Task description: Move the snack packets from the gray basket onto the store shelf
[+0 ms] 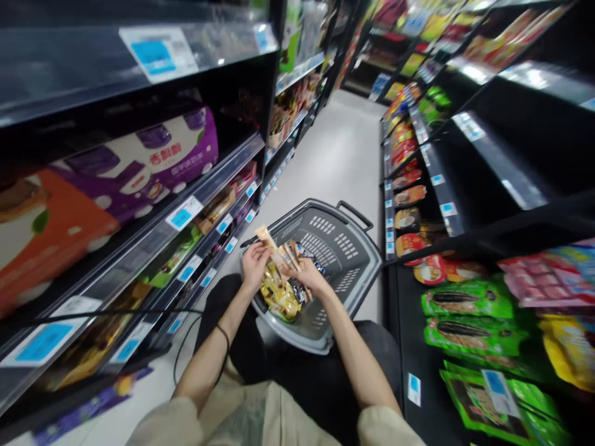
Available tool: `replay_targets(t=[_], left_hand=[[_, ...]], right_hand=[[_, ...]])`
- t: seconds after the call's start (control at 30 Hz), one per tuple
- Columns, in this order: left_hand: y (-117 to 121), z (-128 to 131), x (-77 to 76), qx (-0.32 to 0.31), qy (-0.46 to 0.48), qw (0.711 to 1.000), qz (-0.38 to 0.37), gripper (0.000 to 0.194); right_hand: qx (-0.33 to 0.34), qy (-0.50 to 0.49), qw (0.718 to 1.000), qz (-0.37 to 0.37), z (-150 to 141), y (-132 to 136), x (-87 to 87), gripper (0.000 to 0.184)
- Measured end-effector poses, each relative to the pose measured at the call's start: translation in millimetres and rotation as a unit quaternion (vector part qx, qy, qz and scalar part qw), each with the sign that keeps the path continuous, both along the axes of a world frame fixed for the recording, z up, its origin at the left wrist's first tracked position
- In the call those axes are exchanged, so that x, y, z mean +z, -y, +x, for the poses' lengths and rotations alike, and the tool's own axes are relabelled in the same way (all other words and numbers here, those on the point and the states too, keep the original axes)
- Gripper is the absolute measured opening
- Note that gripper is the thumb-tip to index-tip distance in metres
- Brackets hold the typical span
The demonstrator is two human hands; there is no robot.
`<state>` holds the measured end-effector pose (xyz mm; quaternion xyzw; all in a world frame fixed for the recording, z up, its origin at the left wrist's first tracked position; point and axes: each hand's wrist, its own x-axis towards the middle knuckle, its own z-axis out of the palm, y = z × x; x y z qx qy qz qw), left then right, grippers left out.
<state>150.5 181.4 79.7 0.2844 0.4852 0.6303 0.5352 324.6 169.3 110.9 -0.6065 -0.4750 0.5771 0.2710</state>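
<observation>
Slim beige packets (273, 246) are held by both hands above the open mouth of a grey shopping basket (333, 296). The upper end of one packet is pinched by the left hand (253, 266), its thumb and fingertips closed near the edge. The lower part of the bunch is gripped by the right hand (312, 276), with the fingers curled around it; how many packets are enclosed cannot be told. The bunch is apparently steadied from below so that a single packet can be handled from above. The basket is set between the dark-trousered knees (380, 347), probably so that its contents are kept within easy reach of both hands; its underside is hidden.

The basket is of smooth, apparently rigid plastic, many-sided in outline and pierced by rows of slots, with a looped handle (357, 217) at the far end. Glossy, crumpled yellow packets (279, 297) are heaped in its near left part; they are probably of thin film. The held packets are narrow, straight and flat. On the left shelf, a bulky purple pack (183, 145) is seen; on the right, green bags (467, 301) are laid flat, their surfaces shiny and wrinkled.
</observation>
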Motion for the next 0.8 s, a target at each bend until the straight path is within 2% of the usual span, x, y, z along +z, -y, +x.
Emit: replay_targets(t=[0.2,0.43,0.53,0.63,0.7,0.8], left_hand=[[-1.1,-1.8,-0.9,0.013,0.015,1.000,0.008,0.053],[-5.6,-2.6,-5.4,0.001,0.002,1.000,0.016,0.053],[-6.7,-2.1,-7.8,0.022,-0.008,0.999,0.040,0.068],[-7.1,-3.3,-7.9,0.021,0.026,0.997,0.065,0.082],[-7.7,-5.3,-5.3,0.010,0.060,0.996,0.072,0.072],[-9.5,-8.7,0.9,0.026,0.089,0.994,0.066,0.049]], right_hand=[[-0.048,-0.031,0.998,0.008,-3.3,0.1,4.7,0.047],[-0.049,-0.033,0.998,-0.003,-10.1,-1.5,15.4,0.050],[-0.050,-0.022,0.999,-0.005,-7.5,-4.1,22.2,0.049],[-0.073,-0.027,0.997,0.001,-1.1,-8.0,29.4,0.050],[-0.100,-0.044,0.994,0.017,5.1,-10.5,32.5,0.054],[-0.118,-0.046,0.990,0.054,16.0,-12.7,32.7,0.058]])
